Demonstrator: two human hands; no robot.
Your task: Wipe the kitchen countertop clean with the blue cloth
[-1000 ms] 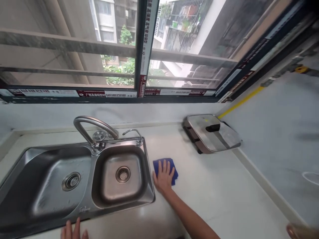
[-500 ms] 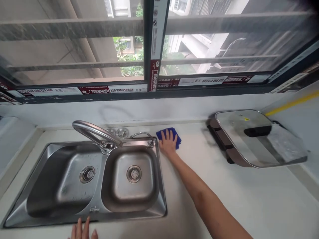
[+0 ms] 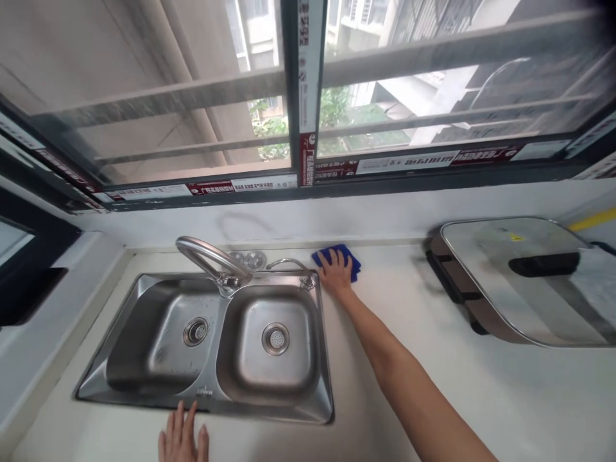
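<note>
A folded blue cloth [image 3: 356,264] lies on the white counter near the back wall, just right of the sink's back corner. My right hand [image 3: 335,269] presses down on it with fingers spread, covering part of the cloth. At the bottom, my left hand [image 3: 181,436] rests flat on the counter by the sink's front rim, fingers extended and holding nothing. The steel double-bowl sink [image 3: 269,410] lies between my hands. Its arched faucet [image 3: 206,256] rises at the back, and a thin curved spout [image 3: 286,262] stands near the right back corner.
A large rectangular electric pan [image 3: 474,273] with a glass lid and black handles stands on the right of the counter [image 3: 399,308]. Behind the sink are a low wall and a dark-framed window [image 3: 308,96]. Two round clear objects [image 3: 253,260] sit behind the faucet.
The view has turned left, so the sink and pan appear farther right. More of my left hand shows. My right hand stays on the blue cloth, with little visible shift along the counter.
</note>
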